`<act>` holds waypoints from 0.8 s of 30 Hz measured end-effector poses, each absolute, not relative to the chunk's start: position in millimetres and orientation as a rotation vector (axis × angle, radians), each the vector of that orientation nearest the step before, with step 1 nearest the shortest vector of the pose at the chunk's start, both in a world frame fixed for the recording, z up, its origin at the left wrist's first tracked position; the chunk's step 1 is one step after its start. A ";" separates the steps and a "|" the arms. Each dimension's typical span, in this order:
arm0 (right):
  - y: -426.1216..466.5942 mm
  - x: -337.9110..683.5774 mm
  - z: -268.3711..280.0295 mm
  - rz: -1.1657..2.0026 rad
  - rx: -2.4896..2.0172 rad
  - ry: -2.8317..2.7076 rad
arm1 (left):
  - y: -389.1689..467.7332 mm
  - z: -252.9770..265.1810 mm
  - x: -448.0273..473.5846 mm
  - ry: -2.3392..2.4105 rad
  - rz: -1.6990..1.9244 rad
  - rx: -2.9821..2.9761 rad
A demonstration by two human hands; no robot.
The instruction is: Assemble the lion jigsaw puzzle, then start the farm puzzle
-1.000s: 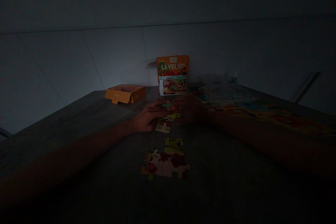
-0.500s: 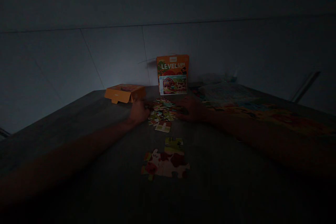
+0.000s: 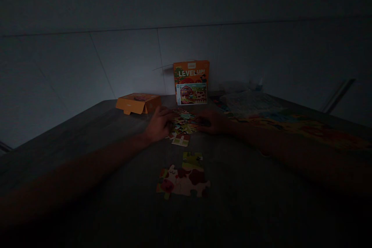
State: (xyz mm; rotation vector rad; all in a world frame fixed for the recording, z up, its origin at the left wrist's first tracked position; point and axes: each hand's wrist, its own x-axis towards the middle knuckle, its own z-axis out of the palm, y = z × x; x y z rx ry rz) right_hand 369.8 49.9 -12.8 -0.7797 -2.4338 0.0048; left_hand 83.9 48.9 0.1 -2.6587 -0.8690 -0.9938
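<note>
A loose pile of jigsaw puzzle pieces lies on the grey table between my two hands. At its left edge is my left hand, fingers and thumb apart and reaching over the pieces. My right hand rests at the pile's right edge, its fingers and thumb parted towards the pieces; dim light hides the fingertips. One piece with a white fence shape lies at the near side of the pile. Closer to me lies a joined cow section, with a green piece at its upper edge.
An orange "LEVEL UP!" box stands against the wall, with a farm picture card leaning on it. An opened orange box lies at back left. On the right are clear plastic wrapping and a colourful puzzle.
My left hand has shifted and its fingers now extend further right over the pile. My right hand has stayed at the pile's right edge with little movement. The cow section is unmoved.
</note>
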 end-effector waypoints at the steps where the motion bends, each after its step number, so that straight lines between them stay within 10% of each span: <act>1: 49.9 370.2 -12.8 0.028 -0.776 -2.438 | 48.0 0.3 84.6 -0.797 -0.984 -2.688; 11: 44.1 369.6 -11.7 0.147 -0.750 -2.414 | 45.0 2.7 85.4 -0.505 -0.845 -2.796; 24: 48.3 366.4 -16.8 -0.460 -1.233 -2.208 | 44.0 2.8 85.0 -0.429 -0.853 -2.810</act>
